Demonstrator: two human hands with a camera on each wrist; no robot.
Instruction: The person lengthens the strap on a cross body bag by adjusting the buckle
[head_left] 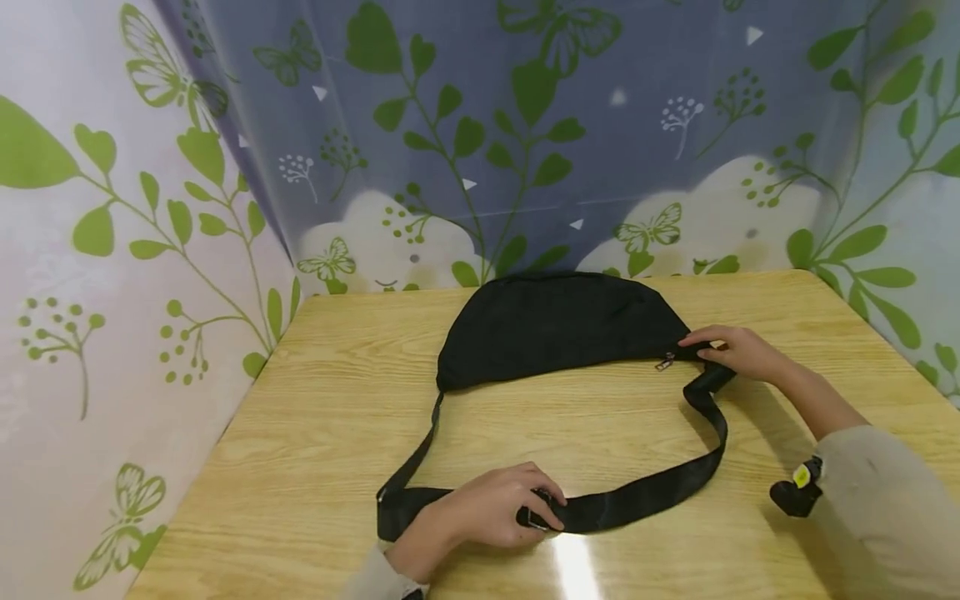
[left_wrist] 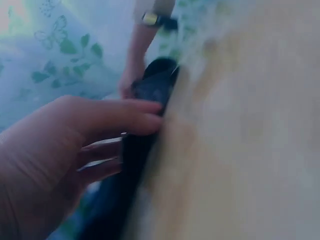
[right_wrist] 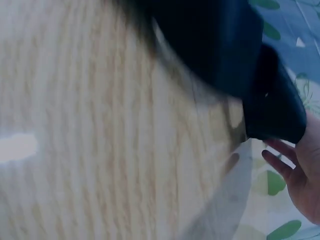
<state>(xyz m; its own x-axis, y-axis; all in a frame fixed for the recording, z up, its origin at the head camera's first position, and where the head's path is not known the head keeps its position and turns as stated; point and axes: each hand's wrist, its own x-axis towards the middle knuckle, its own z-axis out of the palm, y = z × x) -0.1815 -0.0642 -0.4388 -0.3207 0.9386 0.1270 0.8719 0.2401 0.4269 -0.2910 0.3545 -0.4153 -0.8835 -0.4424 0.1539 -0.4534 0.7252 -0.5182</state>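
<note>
A black waist bag [head_left: 562, 325] lies on the wooden table, its curved edge toward the back wall and its strap [head_left: 652, 500] looped toward the front. My left hand [head_left: 498, 504] grips the front stretch of strap around a buckle [head_left: 537, 518]; the left wrist view, though blurred, has thumb and fingers at the strap [left_wrist: 145, 145]. At the bag's right end, by a zipper pull [head_left: 664, 362], my right hand [head_left: 738, 352] pinches the corner where the strap joins. The right wrist view has that hand [right_wrist: 304, 175] at the edge, fingers partly behind dark fabric [right_wrist: 275, 110].
The wooden table [head_left: 315, 417] reaches back to a blue patterned cloth [head_left: 450, 125] with leaves and butterflies. Pale patterned cloth [head_left: 45, 250] hangs on the left side. A small black device with a yellow mark [head_left: 798, 487] sits at the right sleeve.
</note>
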